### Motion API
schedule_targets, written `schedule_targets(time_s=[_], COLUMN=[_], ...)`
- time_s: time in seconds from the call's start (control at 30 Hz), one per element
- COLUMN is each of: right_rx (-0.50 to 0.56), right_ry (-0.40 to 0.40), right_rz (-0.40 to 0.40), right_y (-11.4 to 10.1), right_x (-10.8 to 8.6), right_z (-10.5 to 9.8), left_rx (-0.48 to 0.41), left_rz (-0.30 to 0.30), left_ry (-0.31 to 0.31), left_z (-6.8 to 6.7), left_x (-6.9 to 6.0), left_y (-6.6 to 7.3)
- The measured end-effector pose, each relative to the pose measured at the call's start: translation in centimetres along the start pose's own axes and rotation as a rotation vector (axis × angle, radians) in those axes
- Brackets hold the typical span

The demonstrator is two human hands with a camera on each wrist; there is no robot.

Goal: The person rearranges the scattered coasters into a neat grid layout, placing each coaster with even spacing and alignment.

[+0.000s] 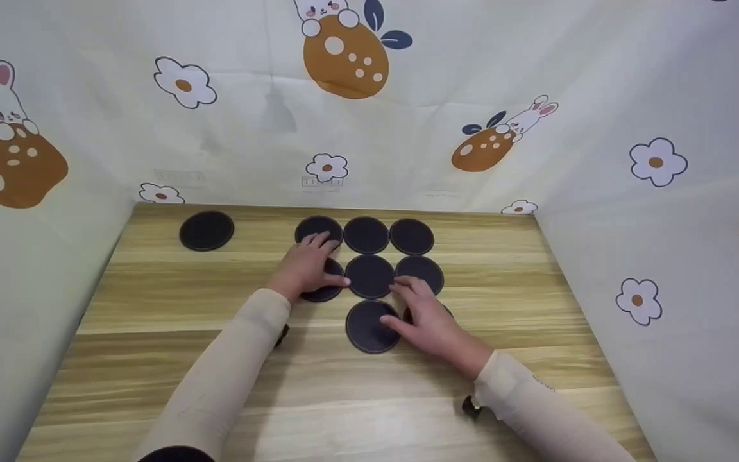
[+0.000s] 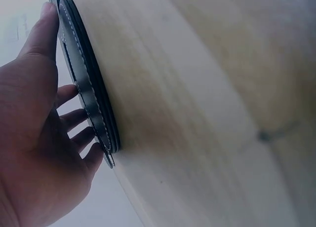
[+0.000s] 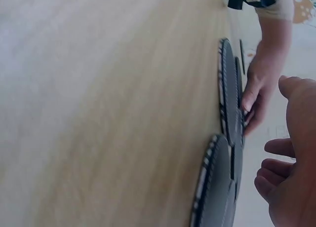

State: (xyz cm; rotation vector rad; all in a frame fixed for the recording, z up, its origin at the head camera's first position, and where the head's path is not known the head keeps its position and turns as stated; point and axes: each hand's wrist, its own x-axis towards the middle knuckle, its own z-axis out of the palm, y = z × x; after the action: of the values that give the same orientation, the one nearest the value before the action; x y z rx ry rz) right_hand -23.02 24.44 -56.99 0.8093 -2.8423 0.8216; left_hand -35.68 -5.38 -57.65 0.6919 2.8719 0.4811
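Note:
Several round black coasters with stitched rims lie in touching or nearly touching rows on the table. My left hand [image 1: 304,267] spans the left coaster [image 1: 323,292] of the middle row and the back-left coaster [image 1: 315,226], its thumb by the centre coaster [image 1: 371,277]. In the left wrist view its fingertips touch a coaster [image 2: 89,84]. My right hand [image 1: 432,326] is over the front right, with fingers spread. It partly hides a coaster [image 1: 448,310], and its thumb overlaps the front coaster [image 1: 369,326]. The right wrist view shows this hand apart from the coasters.
A separate black coaster [image 1: 206,231] lies at the table's back left. Patterned white cloth [image 1: 247,141] walls in the wooden table [image 1: 356,410] at the back and both sides. A dark rounded edge [image 1: 177,454] shows at the bottom, in front of the left sleeve.

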Motion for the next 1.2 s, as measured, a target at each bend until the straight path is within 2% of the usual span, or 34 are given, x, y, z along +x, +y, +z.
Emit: schedule_targets(time_s=[0.1,0.2,0.43,0.6,0.73,0.93,1.2], right_rx=[0.020,0.018,-0.040,-0.120,-0.165,-0.180,-0.185], right_ry=[0.030,0.053,0.051,-0.007,-0.095,-0.205,-0.256], right_rz=[-0.008,-0.015,-0.021,-0.012,-0.015,-0.025,-0.024], right_y=[0.5,1.0,1.8,2.4,2.8,3.6,4.4], right_x=[0.0,0.0,0.2,0.4,0.5,0.8,1.0], right_z=[-0.5,-1.1,-2.0,-2.1,-2.0,-2.0,-1.6], left_rx=[0.000,-0.016,-0.084,-0.139,-0.154,-0.169,-0.219], left_rz=[0.001,0.010,0.030,0.026,0.009,-0.051,-0.113], left_ry=[-0.012,0.006,0.128,0.165,0.158,0.156,0.206], left_z=[0.3,0.1,-1.2,-2.5,-3.4,-4.1,-5.2], left_x=[0.6,0.6,0.0,-0.9,-2.0,-4.1,-7.4], left_y=[-0.5,-0.7,-1.1,-1.3,-1.8,-4.5,-9.1])
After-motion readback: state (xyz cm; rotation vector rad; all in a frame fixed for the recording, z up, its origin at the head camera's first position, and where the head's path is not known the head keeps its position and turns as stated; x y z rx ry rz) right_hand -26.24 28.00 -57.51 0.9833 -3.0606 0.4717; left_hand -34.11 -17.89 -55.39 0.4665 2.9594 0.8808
